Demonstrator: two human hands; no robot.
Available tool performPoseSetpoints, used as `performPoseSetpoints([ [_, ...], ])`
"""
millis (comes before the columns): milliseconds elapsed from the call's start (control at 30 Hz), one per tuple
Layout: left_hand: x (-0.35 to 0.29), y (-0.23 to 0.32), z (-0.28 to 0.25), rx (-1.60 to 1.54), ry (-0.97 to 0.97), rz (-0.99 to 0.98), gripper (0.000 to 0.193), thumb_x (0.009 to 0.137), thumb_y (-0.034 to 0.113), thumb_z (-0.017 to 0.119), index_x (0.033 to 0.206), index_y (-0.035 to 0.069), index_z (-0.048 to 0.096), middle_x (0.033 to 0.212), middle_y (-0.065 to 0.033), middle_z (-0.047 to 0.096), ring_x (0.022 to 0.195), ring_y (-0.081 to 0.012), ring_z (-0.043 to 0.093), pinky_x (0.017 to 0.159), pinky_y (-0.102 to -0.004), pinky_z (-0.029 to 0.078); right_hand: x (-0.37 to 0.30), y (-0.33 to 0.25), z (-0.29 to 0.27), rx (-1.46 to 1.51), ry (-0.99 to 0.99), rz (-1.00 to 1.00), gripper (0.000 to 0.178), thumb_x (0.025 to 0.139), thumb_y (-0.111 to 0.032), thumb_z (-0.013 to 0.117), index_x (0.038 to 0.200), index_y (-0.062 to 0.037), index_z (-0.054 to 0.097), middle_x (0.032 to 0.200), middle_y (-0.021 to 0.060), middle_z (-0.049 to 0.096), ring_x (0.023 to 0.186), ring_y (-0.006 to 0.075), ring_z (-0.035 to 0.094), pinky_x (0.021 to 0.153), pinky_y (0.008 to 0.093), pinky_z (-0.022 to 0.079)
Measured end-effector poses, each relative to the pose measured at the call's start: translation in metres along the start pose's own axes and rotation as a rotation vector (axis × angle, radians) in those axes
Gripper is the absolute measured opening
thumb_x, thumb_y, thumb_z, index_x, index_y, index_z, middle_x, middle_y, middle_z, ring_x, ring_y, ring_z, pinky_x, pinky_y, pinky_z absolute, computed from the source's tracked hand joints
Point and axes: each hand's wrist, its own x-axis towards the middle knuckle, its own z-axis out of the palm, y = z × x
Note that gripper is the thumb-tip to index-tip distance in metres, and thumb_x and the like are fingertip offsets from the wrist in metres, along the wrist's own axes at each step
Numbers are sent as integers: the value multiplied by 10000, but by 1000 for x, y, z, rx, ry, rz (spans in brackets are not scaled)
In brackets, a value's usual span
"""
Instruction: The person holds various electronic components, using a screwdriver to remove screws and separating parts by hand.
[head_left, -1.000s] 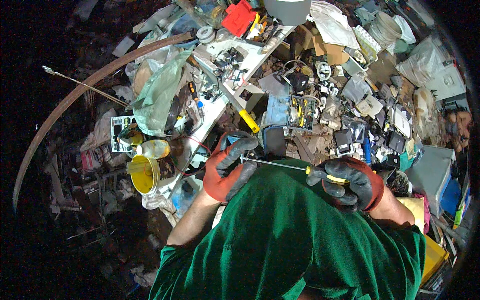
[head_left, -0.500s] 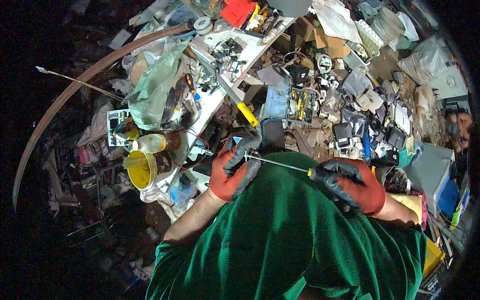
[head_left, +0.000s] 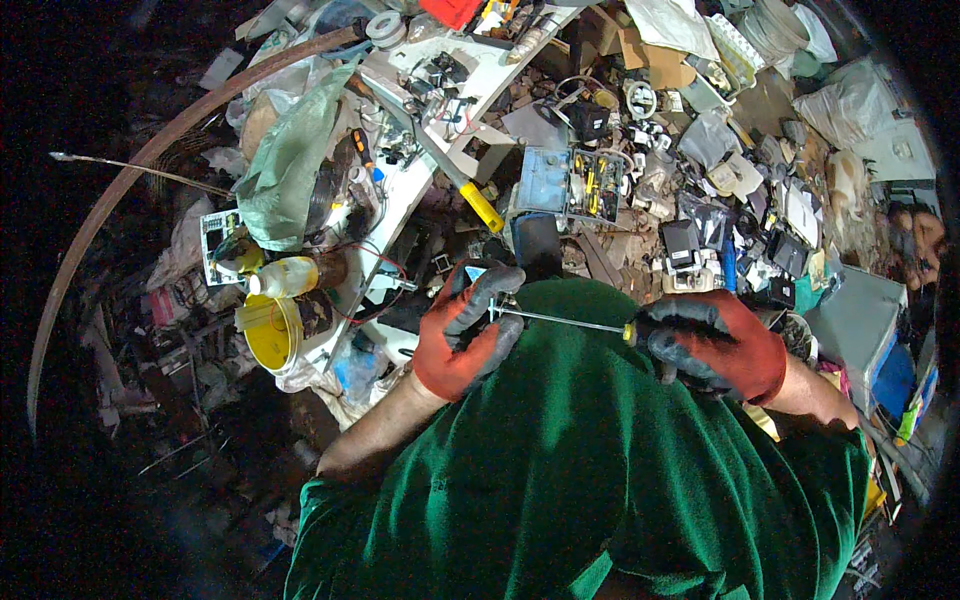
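Both hands wear red gloves with dark grey coated fingers. My right hand (head_left: 710, 345) is closed around the handle of a screwdriver (head_left: 570, 321), which has a yellow collar and a long thin metal shaft. The shaft reaches left to a small part (head_left: 497, 305), pale and partly metallic, pinched between the thumb and fingers of my left hand (head_left: 465, 330). The tip meets this part; its exact kind is too small to make out, and the fingers cover much of it. Both hands are held in front of my green shirt (head_left: 560, 430).
To the left, a white tabletop (head_left: 400, 200) carries a yellow-handled tool (head_left: 481, 207), an orange-black screwdriver (head_left: 362, 147) and a green bag (head_left: 295, 170). A yellow bucket (head_left: 272, 333) stands beside it. Ahead are a blue toolbox (head_left: 543, 182) and heaped electronic scrap (head_left: 690, 240).
My right hand has shifted slightly right and up, its grip on the screwdriver turned a little. The left hand keeps its pinch on the small part. The surroundings have shifted slightly left and up.
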Motion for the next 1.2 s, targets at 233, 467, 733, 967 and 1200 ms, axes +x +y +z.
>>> performPoseSetpoints([
  [233,4,-3,-4,151,-63,133,533,796,-2,683,1276,-7,452,1246,-177,533,1138,-270,547,992,-372,420,5,18,14,-286,125,-385,307,840,-162,610,1112,-22,594,884,143,636,802,284,653,690,379,506],
  [467,-10,-17,-2,178,25,110,514,794,33,692,1257,-6,473,1246,-169,534,1140,-277,544,988,-367,418,8,29,18,-663,274,-568,380,772,-127,637,1129,-13,572,925,160,649,809,326,654,713,391,516],
  [733,5,9,12,-70,74,59,428,790,10,647,1213,4,585,1177,-129,610,1090,-228,572,970,-330,406,11,5,5,-557,129,-473,323,807,-136,594,1100,0,593,918,165,643,753,342,638,656,405,502],
  [967,-19,-16,-3,164,-53,-55,468,800,-5,665,1244,-14,518,1205,-145,568,1094,-231,561,959,-343,428,8,3,14,-764,147,-521,479,727,-125,639,1183,-17,540,922,190,613,799,371,623,665,440,513],
  [1200,-44,-51,2,228,62,138,612,821,24,720,1339,-19,397,1278,-165,483,1151,-246,520,976,-351,425,6,3,24,-1060,266,-640,551,701,-157,679,1214,-25,529,948,193,593,767,375,611,643,451,516],
])
